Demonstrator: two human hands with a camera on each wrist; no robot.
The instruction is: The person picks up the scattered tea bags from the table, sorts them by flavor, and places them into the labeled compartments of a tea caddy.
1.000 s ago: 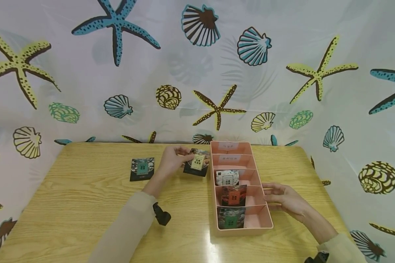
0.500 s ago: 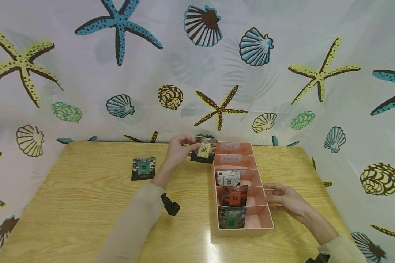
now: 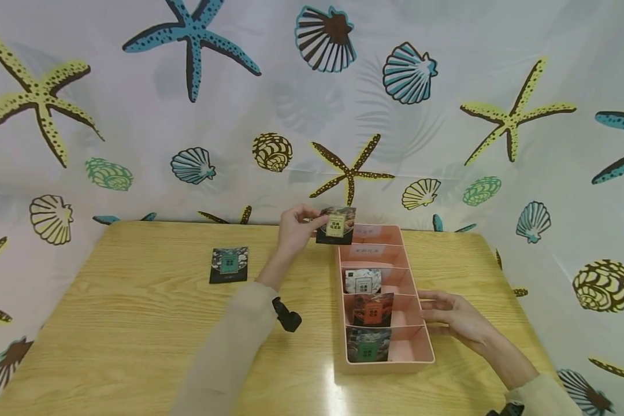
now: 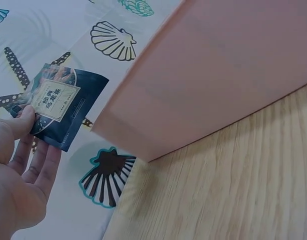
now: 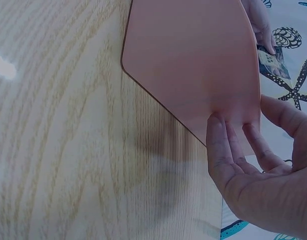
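Note:
My left hand [image 3: 296,231] pinches a dark tea sachet [image 3: 335,226] with a pale yellow label between thumb and fingers. In the head view the sachet overlaps the far left corner of a pink divided box [image 3: 386,368]. In the left wrist view it shows beyond the box's outer wall [image 4: 208,65]. My right hand [image 3: 460,319] is at the box's right side. Its fingertips touch the outer wall, and the thumb lies at the rim in the right wrist view. Three near compartments hold a white sachet [image 3: 363,281], a red one [image 3: 373,310] and a green-labelled one [image 3: 368,345].
Another dark sachet with a green label [image 3: 229,265] lies on the wooden table [image 3: 135,323], left of the box. Paper labels [image 3: 368,251] are stuck inside the two far compartments. A patterned curtain [image 3: 229,104] hangs behind the table and along its right side.
My left hand has raised the pale-labelled sachet and carried it right and away from me, from beside the box to over its far left corner. My right hand stays against the box.

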